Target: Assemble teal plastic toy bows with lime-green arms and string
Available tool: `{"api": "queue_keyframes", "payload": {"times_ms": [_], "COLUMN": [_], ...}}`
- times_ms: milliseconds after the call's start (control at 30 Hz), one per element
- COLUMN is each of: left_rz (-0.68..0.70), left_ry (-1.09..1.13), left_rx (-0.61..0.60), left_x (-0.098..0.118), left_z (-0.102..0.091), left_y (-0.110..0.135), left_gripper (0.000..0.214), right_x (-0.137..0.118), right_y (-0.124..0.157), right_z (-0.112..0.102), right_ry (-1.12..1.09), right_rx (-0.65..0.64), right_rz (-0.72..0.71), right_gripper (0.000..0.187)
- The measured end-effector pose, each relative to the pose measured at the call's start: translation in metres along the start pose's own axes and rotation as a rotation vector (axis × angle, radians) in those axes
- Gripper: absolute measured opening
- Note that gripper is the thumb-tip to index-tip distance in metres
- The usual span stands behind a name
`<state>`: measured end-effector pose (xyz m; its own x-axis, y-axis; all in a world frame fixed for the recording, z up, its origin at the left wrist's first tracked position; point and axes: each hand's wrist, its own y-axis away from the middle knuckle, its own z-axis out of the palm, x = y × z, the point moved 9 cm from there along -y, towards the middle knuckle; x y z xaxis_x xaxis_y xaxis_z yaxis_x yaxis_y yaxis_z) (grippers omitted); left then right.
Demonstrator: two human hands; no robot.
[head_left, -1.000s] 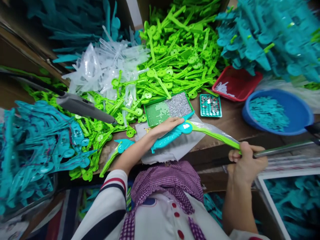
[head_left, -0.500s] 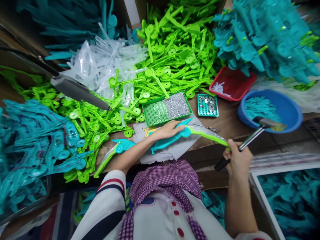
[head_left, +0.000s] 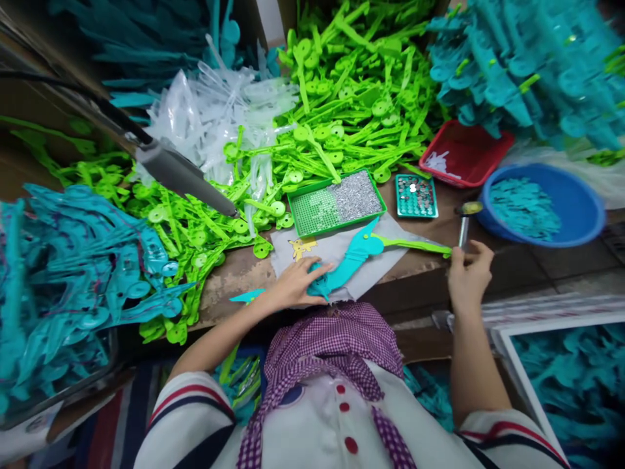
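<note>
A teal plastic piece [head_left: 349, 264] with a long lime-green arm [head_left: 415, 245] joined at its round end lies on a grey cloth [head_left: 385, 264] in front of me. My left hand [head_left: 299, 284] grips the teal piece by its left end, fingers over the top. To the right, my right hand [head_left: 469, 277] is closed round the handle of a hammer [head_left: 463, 228], its head pointing away from me. The tip of the green arm reaches close to the right hand; whether they touch, I cannot tell.
Behind the cloth stand a green tray [head_left: 336, 203] of small metal pins, a small teal tray [head_left: 416, 195] of metal discs, a red tray [head_left: 469, 153] and a blue basin [head_left: 541, 205] of teal bits. Heaps of green parts [head_left: 351, 111] surround them. A grey tool [head_left: 188, 179] hangs at left.
My left hand has slid left and nearer me along the teal piece, now at its left end. The hammer has swung more upright in my right hand. A second teal-and-green piece at left has mostly left view.
</note>
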<state>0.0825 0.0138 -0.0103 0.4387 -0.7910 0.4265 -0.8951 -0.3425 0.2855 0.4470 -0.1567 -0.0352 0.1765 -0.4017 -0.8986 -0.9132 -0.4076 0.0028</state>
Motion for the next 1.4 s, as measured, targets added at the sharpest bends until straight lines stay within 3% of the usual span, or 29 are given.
{"api": "queue_keyframes", "payload": {"times_ms": [100,133,267,367,533,700,833,1033,1200,1400], "left_rz": [-0.043,-0.06,-0.088,-0.082,-0.046,-0.053,-0.055,-0.045,-0.038,-0.055], "left_ry": [-0.086,-0.118,-0.187,-0.137,-0.086,-0.097,-0.101,-0.112,-0.118,-0.132], "left_rx": [-0.015,-0.035,-0.17,-0.24,-0.219,-0.225,-0.217,-0.194,-0.213,-0.225], "left_x": [0.007,0.009,0.016,0.017,0.016,0.017,0.017,0.012,0.012,0.011], "left_z": [0.004,0.005,0.005,0.007,0.009,0.01,0.011,0.014,0.013,0.012], "left_y": [0.002,0.002,0.005,0.007,0.003,0.003,0.003,0.002,0.002,0.001], "left_gripper": [0.079,0.076,0.076,0.087,0.091,0.09,0.089,0.09,0.089,0.088], "right_x": [-0.014,-0.017,-0.023,-0.023,-0.029,-0.04,-0.054,-0.031,-0.032,-0.039], "right_y": [0.035,0.051,0.112,0.135,0.137,0.138,0.133,0.13,0.115,0.104], "right_z": [-0.022,-0.021,0.014,0.038,0.044,0.046,0.031,0.049,0.016,0.026], "right_ry": [0.22,0.28,0.414,0.426,0.46,0.559,0.546,0.51,0.44,0.513], "right_rx": [0.106,0.087,-0.216,-0.374,-0.344,-0.411,-0.264,-0.437,-0.279,-0.245], "right_rz": [-0.138,-0.164,-0.244,-0.244,-0.267,-0.326,-0.35,-0.239,-0.127,-0.18], "right_gripper": [0.034,0.037,0.05,0.052,0.051,0.049,0.048,0.054,0.057,0.042]}}
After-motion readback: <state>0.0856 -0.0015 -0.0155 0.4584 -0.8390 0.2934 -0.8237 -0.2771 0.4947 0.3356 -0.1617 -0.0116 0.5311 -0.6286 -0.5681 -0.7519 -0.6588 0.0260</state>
